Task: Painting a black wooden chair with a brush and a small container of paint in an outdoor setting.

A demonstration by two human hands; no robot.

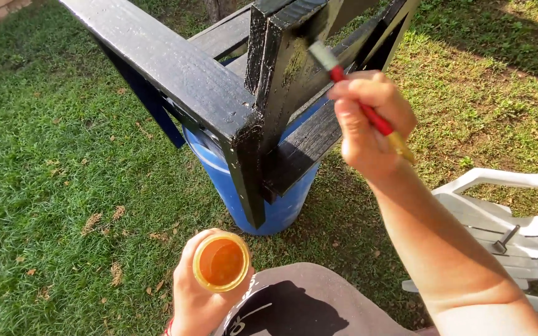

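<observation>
Where grass spreads, blue barrel beneath black frame

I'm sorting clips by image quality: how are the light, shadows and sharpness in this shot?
Head view: hard sunlight, glare on the right hand and the white plastic chair; the black wooden frame shines wetly; deep shadow on the grass top right and under the blue barrel; the brush tip is slightly motion-blurred; the left hand with the orange-filled cup is sharp.

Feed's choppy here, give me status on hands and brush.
Right hand grips red-handled brush, bristles on black wooden frame. Left hand holds open amber jar. Nothing blocking.
</observation>
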